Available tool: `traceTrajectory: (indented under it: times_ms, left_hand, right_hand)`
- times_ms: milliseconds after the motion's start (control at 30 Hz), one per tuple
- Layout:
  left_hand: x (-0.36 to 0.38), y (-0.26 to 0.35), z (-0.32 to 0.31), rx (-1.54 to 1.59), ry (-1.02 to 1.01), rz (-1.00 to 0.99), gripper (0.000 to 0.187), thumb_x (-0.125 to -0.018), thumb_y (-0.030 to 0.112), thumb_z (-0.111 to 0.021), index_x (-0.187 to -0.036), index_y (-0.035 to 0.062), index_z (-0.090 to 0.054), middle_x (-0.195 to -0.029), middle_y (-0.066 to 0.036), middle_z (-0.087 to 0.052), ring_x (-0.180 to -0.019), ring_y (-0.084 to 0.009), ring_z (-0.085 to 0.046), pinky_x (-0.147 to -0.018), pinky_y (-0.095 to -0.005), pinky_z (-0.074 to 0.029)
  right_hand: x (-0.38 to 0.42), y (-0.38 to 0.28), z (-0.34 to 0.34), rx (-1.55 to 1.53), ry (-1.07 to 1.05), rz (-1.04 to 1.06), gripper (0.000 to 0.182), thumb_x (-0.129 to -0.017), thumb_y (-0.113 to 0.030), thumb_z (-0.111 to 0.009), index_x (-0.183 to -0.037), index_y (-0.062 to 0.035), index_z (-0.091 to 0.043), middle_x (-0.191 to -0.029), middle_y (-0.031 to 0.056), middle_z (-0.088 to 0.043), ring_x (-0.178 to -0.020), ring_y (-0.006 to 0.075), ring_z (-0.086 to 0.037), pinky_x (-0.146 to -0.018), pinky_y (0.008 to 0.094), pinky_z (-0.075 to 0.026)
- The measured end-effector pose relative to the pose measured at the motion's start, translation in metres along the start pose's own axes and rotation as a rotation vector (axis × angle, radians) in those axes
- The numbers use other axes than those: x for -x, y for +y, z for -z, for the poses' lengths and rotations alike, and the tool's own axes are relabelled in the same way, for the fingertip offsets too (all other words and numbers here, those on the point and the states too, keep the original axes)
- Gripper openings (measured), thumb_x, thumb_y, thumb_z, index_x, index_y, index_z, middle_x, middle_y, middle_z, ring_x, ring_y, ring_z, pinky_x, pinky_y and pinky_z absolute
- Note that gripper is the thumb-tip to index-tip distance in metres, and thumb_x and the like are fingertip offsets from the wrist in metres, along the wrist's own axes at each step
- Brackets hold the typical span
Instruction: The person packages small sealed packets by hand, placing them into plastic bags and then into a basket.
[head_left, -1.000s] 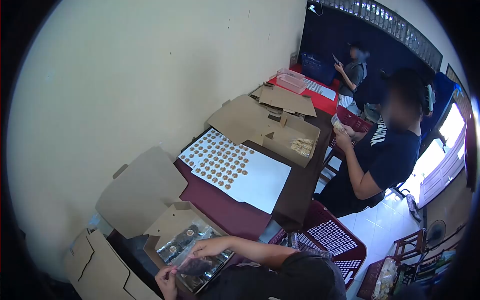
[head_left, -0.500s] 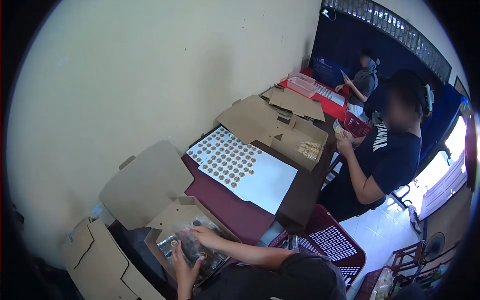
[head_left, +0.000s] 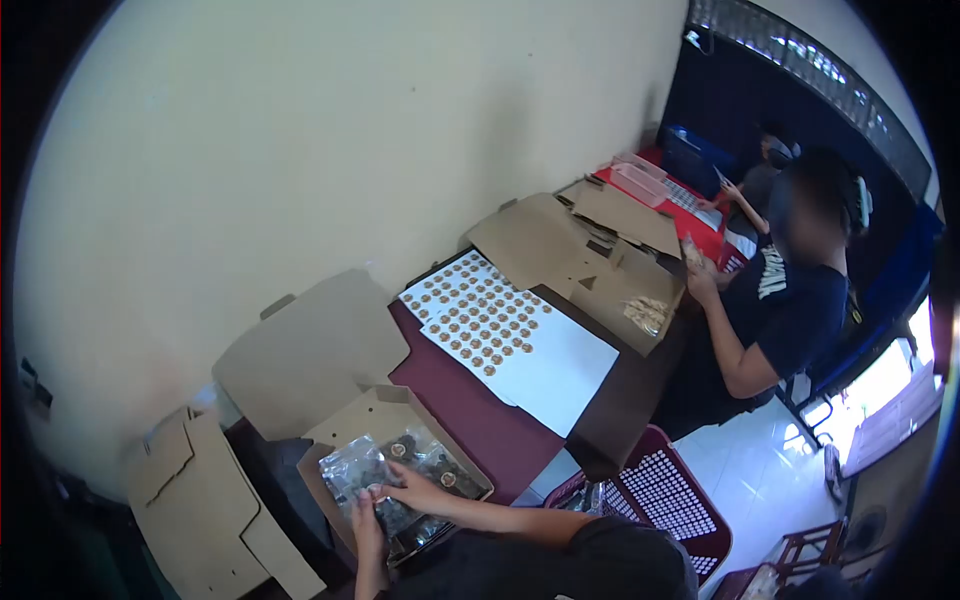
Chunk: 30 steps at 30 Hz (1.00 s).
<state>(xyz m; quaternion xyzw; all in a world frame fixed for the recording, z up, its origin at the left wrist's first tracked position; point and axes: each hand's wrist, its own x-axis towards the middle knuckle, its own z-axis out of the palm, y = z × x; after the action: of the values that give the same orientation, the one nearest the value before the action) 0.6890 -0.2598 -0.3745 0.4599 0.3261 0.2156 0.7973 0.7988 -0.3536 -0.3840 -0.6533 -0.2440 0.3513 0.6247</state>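
Observation:
A shiny clear plastic packet [head_left: 352, 468] is raised over an open cardboard box [head_left: 472, 472]. My left hand [head_left: 368, 522] grips its lower edge, with the thumb on top. My right hand [head_left: 412, 490] has its fingers closed on the packet's right side, close to the left thumb. Inside the box lie several clear packets [head_left: 440, 468] with dark contents and small round stickers. The hands and the raised packet cover part of them.
Right of the box, white sticker sheets [head_left: 545, 375] lie on a maroon-covered table [head_left: 440, 385]. Another open box [head_left: 610, 290] holds pale packets. Folded cardboard [head_left: 205, 510] stands at left. A maroon basket [head_left: 665, 500] is on the floor; two other people [head_left: 790, 310] work farther back.
Both hands have closed on one packet and raised it toward the left side of the box; before, they were spread over the packets. The whole view has shifted slightly.

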Motion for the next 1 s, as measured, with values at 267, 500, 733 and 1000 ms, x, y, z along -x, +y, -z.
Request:
traceTrajectory:
  times_ms: [267, 500, 733, 1000]
  left_hand:
    - [0.016, 0.021, -0.024, -0.033, -0.069, 0.153, 0.04, -0.091, 0.029, -0.053, -0.118, 0.0003, -0.048, -0.104, -0.01, -0.058, -0.094, -0.0171, -0.056, -0.081, -0.0295, -0.046]
    - [0.009, -0.008, 0.003, 0.339, -0.037, 0.405, 0.05, -0.091, 0.041, -0.048, -0.122, 0.0027, -0.046, -0.115, -0.01, -0.055, -0.102, -0.0184, -0.055, -0.087, -0.0326, -0.046]
    - [0.024, 0.005, -0.014, -0.391, -0.09, 0.139, 0.079, -0.088, 0.051, -0.048, -0.138, -0.0033, -0.021, -0.134, -0.014, -0.038, -0.122, -0.0233, -0.039, -0.1, -0.0325, -0.032]
    - [0.014, 0.029, -0.015, -0.147, -0.354, 0.104, 0.057, -0.093, 0.036, -0.044, -0.139, 0.0086, -0.024, -0.138, -0.014, -0.033, -0.123, -0.022, -0.037, -0.101, -0.034, -0.031]
  right_hand:
    - [0.015, 0.001, 0.016, -0.009, -0.111, -0.159, 0.032, -0.092, -0.027, -0.051, -0.109, -0.0006, -0.056, -0.096, 0.0018, -0.06, -0.086, 0.008, -0.053, -0.075, 0.0231, -0.043]
    - [0.016, -0.032, 0.024, -0.004, -0.238, -0.312, 0.035, -0.092, -0.033, -0.05, -0.105, -0.0014, -0.058, -0.083, -0.0012, -0.055, -0.076, 0.0078, -0.049, -0.066, 0.0235, -0.041]
    - [0.019, -0.029, 0.02, 0.069, -0.165, -0.116, 0.028, -0.089, -0.026, -0.056, -0.096, 0.0011, -0.056, -0.084, 0.0021, -0.058, -0.076, 0.0088, -0.052, -0.068, 0.0242, -0.042]
    - [0.0, -0.044, 0.045, -0.175, 0.149, -0.108, 0.03, -0.087, -0.018, -0.057, -0.109, 0.0011, -0.053, -0.1, 0.0066, -0.06, -0.089, 0.0131, -0.056, -0.08, 0.0267, -0.043]
